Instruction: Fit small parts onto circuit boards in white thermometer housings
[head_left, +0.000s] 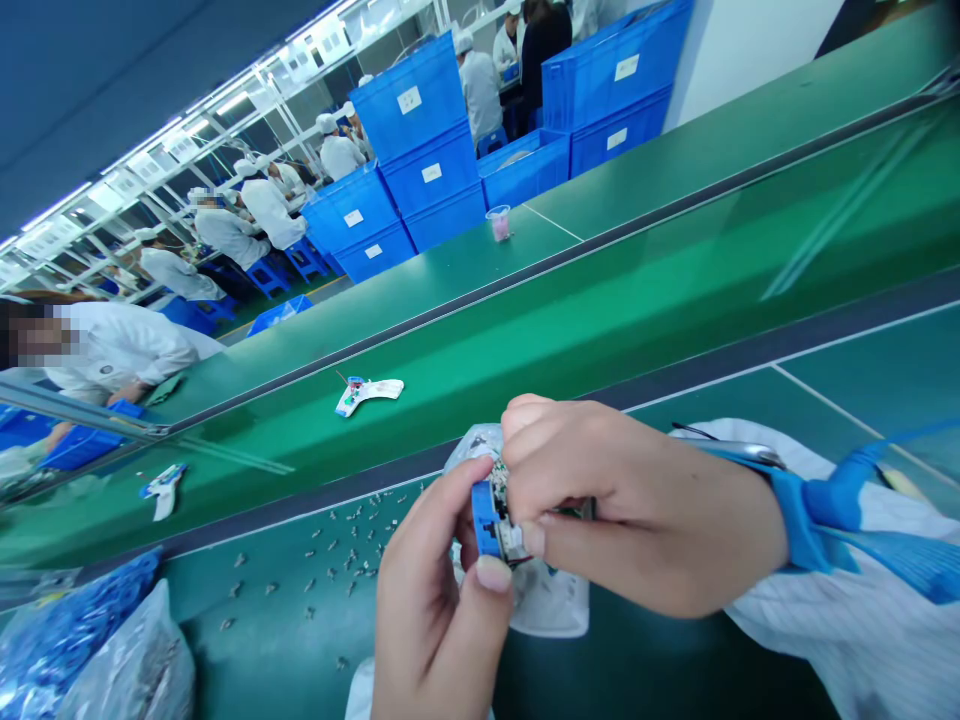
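Although partly hidden by the fingers, a blue-edged circuit assembly (487, 520) was located between both hands, above the green desk (262, 670). Fingers (525, 425) of the right hand (637, 510) were closed on its upper side, and the thumb (491, 575) of the left hand (439, 620) gripped it from below. A whitish plastic pouch (547, 605) lay beneath the hands. Small metal parts (337, 550) were scattered on the desk to the left. A blue wrist strap (806, 520) encircled the right wrist. A white-and-blue component (367, 395) lay on the green belt (525, 330) beyond, and blue crates (420, 150) stood stacked farther off.
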